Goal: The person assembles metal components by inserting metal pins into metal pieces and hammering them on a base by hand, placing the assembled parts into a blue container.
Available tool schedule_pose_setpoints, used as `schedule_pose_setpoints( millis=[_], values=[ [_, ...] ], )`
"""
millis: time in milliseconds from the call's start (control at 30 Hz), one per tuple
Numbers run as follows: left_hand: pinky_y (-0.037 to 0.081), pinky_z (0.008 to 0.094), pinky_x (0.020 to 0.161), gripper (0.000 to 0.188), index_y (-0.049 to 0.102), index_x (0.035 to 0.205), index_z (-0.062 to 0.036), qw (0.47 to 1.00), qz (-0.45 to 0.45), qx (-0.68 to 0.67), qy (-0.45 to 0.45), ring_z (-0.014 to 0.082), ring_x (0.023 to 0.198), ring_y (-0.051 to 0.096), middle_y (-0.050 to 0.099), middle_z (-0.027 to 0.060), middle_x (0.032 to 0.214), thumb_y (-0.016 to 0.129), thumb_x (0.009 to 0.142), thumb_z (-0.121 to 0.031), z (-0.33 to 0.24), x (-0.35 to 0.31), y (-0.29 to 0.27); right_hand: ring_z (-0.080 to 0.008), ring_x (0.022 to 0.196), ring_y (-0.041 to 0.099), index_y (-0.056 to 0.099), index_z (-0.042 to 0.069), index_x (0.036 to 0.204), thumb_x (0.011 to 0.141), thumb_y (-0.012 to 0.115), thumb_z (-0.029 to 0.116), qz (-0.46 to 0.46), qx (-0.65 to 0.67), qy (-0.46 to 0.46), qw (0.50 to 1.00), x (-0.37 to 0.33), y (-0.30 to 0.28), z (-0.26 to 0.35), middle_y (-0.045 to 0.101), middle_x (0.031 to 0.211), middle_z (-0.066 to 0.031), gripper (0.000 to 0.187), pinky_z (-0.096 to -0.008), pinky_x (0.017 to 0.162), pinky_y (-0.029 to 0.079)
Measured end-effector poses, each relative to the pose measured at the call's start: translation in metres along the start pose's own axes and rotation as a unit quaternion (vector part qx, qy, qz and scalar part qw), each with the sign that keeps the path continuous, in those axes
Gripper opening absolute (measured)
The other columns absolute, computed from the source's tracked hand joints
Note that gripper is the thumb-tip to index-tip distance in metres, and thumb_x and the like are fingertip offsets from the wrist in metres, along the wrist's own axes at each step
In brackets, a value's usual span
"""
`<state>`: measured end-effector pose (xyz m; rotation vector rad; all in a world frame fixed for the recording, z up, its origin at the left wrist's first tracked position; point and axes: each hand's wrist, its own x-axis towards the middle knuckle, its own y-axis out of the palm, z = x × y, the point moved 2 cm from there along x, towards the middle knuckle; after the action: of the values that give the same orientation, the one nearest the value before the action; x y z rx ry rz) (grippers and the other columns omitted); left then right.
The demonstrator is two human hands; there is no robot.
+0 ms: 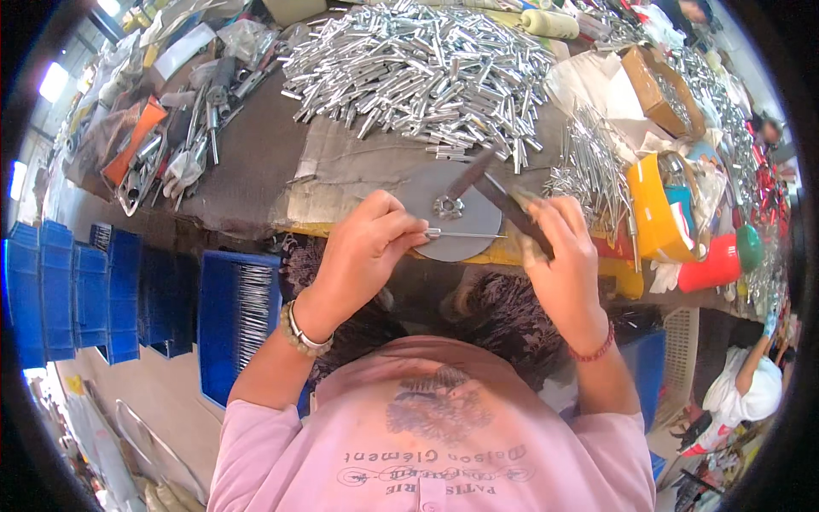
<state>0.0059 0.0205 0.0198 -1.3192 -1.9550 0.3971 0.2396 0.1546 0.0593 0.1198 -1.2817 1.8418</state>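
Observation:
Between the thumb and fingertips of my left hand (367, 247) is the thick end of a thin metal rod (469, 235), lying level over the near part of a grey round plate (465, 249). My right hand (565, 247) is closed around the handle of a dark hammer (517, 213). The hammer's head (471, 174) is above the plate, apart from the rod. Under the head, near the plate's middle, a small shiny metal fitting (447, 206) shows in part.
A big heap of short metal tubes (418, 72) covers the far bench. Thin metal rods (589, 162) lie at its right, beside a cut yellow container (661, 209) and a red one (712, 264). At left stand a blue bin (213, 324) holding rods and stacked blue bins (72, 290).

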Motion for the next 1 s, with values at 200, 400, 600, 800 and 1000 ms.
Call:
schedule_pose_setpoints(
  millis=[200,400,600,800,1000],
  values=[
    [0.054,0.0363,0.075,0.024,0.078,0.107,-0.0024,0.998,-0.033,0.008,0.056,0.0283,0.087,0.066,0.066,0.0112,0.097,0.086,0.085,0.003,0.002,-0.001,0.002,-0.0343,0.083,0.071,0.072,0.010,0.142,0.088,0.074,-0.008,0.064,0.028,-0.037,0.997,-0.024,-0.020,0.026,0.068,0.102,-0.0134,0.056,-0.0401,0.074,0.058],
    [0.054,0.0366,0.073,0.024,0.078,0.108,-0.0040,0.997,-0.032,-0.020,0.068,0.0280,0.085,0.067,0.065,0.0105,0.096,0.086,0.086,0.002,0.009,0.000,0.004,-0.0364,0.073,0.060,0.073,0.015,0.142,0.085,0.074,-0.011,0.133,-0.032,-0.063,0.988,-0.035,0.003,0.028,0.059,0.095,-0.0120,0.063,-0.0392,0.069,0.054],
    [0.054,0.0370,0.073,0.021,0.079,0.106,-0.0050,0.998,0.002,-0.029,0.052,0.0269,0.084,0.067,0.065,0.0094,0.094,0.086,0.087,-0.002,0.008,0.003,-0.003,-0.0357,0.090,0.069,0.074,0.011,0.134,0.084,0.074,-0.005,0.042,0.083,-0.006,0.996,-0.010,-0.003,0.028,0.064,0.102,-0.0132,0.053,-0.0445,0.077,0.058],
    [0.054,0.0359,0.073,0.020,0.083,0.105,-0.0099,0.998,-0.010,0.040,0.047,0.0245,0.085,0.069,0.066,0.0061,0.096,0.087,0.086,-0.005,0.007,0.002,-0.005,-0.0343,0.096,0.068,0.075,0.008,0.122,0.085,0.078,0.001,0.062,-0.071,-0.062,0.994,0.006,0.007,0.012,0.066,0.104,-0.0130,0.038,-0.0435,0.081,0.057],
    [0.055,0.0390,0.072,0.022,0.083,0.107,-0.0116,0.999,-0.049,0.002,0.013,0.0293,0.084,0.069,0.067,0.0077,0.098,0.088,0.086,-0.009,0.008,-0.005,0.003,-0.0343,0.076,0.071,0.066,0.008,0.100,0.088,0.079,0.007,0.149,-0.029,0.063,0.986,-0.026,0.022,0.037,0.070,0.092,-0.0116,0.018,-0.0434,0.069,0.057]
  ],
)
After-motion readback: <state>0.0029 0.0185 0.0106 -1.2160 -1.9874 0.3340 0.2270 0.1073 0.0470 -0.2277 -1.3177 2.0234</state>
